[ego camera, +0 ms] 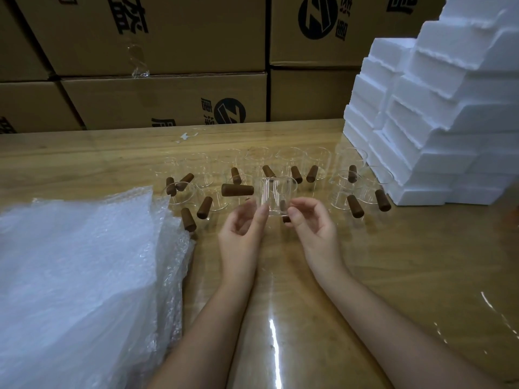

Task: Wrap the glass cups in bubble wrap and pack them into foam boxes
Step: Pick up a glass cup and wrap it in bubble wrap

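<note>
Your left hand [243,223] and right hand [313,220] pinch one glass cup [273,196] between them, over the table [379,262], so it can't slip. The bubble wrap [84,262] lies near left, the foam boxes [435,130] far right.

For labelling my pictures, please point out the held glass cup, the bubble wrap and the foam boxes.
held glass cup [273,193]: head view, on its clear wall.
bubble wrap [75,262]: head view, middle of the top sheet.
foam boxes [438,119]: head view, side of the stack.
</note>
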Tool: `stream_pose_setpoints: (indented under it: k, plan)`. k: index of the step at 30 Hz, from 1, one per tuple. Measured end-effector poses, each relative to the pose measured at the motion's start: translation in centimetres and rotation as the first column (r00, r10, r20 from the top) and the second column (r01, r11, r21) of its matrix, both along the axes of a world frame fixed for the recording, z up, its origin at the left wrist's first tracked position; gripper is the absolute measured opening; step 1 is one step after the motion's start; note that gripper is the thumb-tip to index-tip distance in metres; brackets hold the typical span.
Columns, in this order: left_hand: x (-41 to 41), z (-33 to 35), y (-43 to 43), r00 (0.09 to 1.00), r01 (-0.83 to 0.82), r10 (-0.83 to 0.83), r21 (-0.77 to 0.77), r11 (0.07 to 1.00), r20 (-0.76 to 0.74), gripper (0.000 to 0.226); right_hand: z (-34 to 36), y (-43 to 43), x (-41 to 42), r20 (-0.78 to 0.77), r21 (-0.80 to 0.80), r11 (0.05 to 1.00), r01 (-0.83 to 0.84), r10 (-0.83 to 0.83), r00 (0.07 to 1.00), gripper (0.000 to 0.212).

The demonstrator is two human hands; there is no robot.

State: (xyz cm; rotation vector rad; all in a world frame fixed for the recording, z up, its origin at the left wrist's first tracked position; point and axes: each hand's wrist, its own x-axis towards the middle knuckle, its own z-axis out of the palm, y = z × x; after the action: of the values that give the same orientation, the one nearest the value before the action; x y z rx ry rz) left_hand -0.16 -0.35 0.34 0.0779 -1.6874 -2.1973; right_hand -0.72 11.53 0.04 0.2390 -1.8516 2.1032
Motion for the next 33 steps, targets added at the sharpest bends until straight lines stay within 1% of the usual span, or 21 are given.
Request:
stream_pose_setpoints:
  k: [2,4,6,7,9,11,12,13,14,15,16,18,19,20,21,23,24,26,29,31,33]
  plan:
    - [0.2,0.0,0.2,0.998,-0.049,0.047,-0.083,0.995,-0.034,0.047,0.0,-0.1,0.3,-0.028,0.036,0.999,0.001,0.0,1.0,0.019]
    - [0.4,-0.1,0.3,0.992,-0.109,0.091,-0.226,0.968,-0.085,0.056,0.0,-0.3,0.4,-0.028,0.024,0.999,-0.029,0.03,0.999,0.025]
    - [0.3,-0.4,0.5,0.984,-0.159,0.116,-0.383,0.91,-0.131,0.057,0.0,-0.3,0.4,-0.009,0.015,0.996,-0.082,0.082,0.997,0.034]
    - [0.4,-0.4,0.6,0.982,-0.175,0.125,-0.433,0.884,-0.142,0.058,0.1,-0.3,0.4,0.004,0.01,0.994,-0.109,0.109,0.994,0.036]
    - [0.5,-0.5,0.6,0.976,-0.211,0.149,-0.531,0.821,-0.157,0.069,0.0,-0.2,0.4,0.023,-0.001,0.99,-0.139,0.139,0.99,0.04]
    - [0.6,-0.5,0.8,0.96,-0.272,0.156,-0.644,0.715,-0.233,0.077,0.0,-0.1,0.3,0.032,-0.011,0.99,-0.139,0.14,0.99,0.049]
    - [0.8,-0.5,0.9,0.95,-0.297,0.137,-0.677,0.673,-0.281,0.078,0.1,-0.1,0.2,0.04,-0.039,0.99,-0.137,0.139,0.99,0.051]
    - [0.9,-0.5,1.0,0.942,-0.307,0.106,-0.693,0.652,-0.318,0.077,0.2,0.1,0.1,0.048,-0.079,0.988,-0.132,0.136,0.99,0.05]
    - [1.0,-0.5,1.1,0.939,-0.294,0.062,-0.694,0.658,-0.34,0.074,0.3,0.3,-0.1,0.054,-0.108,0.987,-0.119,0.125,0.991,0.049]
    - [1.1,-0.6,1.1,0.941,-0.251,0.014,-0.669,0.699,-0.338,0.068,0.5,0.5,-0.2,0.062,-0.124,0.987,-0.099,0.107,0.992,0.049]
    - [1.1,-0.5,1.1,0.95,-0.182,-0.025,-0.615,0.767,-0.312,0.06,0.7,0.7,-0.4,0.066,-0.128,0.989,-0.081,0.09,0.994,0.05]
    - [0.8,-0.1,1.0,0.978,-0.011,-0.076,-0.414,0.91,-0.194,0.047,0.9,1.0,-0.5,0.084,-0.124,0.991,-0.048,0.058,0.995,0.049]
    - [0.7,0.1,1.0,0.987,0.068,-0.107,-0.292,0.954,-0.12,0.044,0.9,0.9,-0.5,0.105,-0.114,0.993,-0.031,0.043,0.994,0.048]
    - [0.6,0.3,0.9,0.988,0.126,-0.14,-0.196,0.973,-0.059,0.043,0.9,0.8,-0.5,0.131,-0.104,0.995,-0.01,0.023,0.991,0.048]
    - [0.5,0.4,0.8,0.983,0.177,-0.181,-0.13,0.976,-0.021,0.041,0.9,0.7,-0.5,0.152,-0.094,0.996,0.007,0.007,0.988,0.05]
    - [0.4,0.5,0.8,0.959,0.284,-0.285,-0.065,0.956,0.008,0.028,0.9,0.6,-0.5,0.149,-0.044,0.999,-0.015,0.021,0.989,0.056]
    - [0.4,0.5,0.7,0.946,0.325,-0.325,-0.046,0.945,0.011,0.025,0.9,0.5,-0.5,0.136,-0.018,0.999,-0.037,0.039,0.99,0.054]
    - [0.4,0.5,0.3,0.935,0.353,-0.353,0.009,0.936,0.017,0.025,0.8,0.5,-0.5,0.132,-0.01,0.999,-0.034,0.035,0.991,0.043]
    - [0.3,0.8,0.0,0.946,0.314,-0.321,0.117,0.942,0.048,0.051,0.7,0.6,-0.5,0.153,-0.043,0.997,0.067,-0.059,0.986,0.035]
    - [0.4,0.9,-0.1,0.954,0.282,-0.292,0.127,0.951,0.067,0.061,1.1,1.1,-0.6,0.15,-0.115,0.991,0.074,-0.056,0.987,0.034]
    - [0.4,0.9,-0.2,0.959,0.266,-0.273,0.097,0.959,0.078,0.067,1.7,1.9,-0.9,0.142,-0.159,0.986,0.052,-0.029,0.989,0.039]
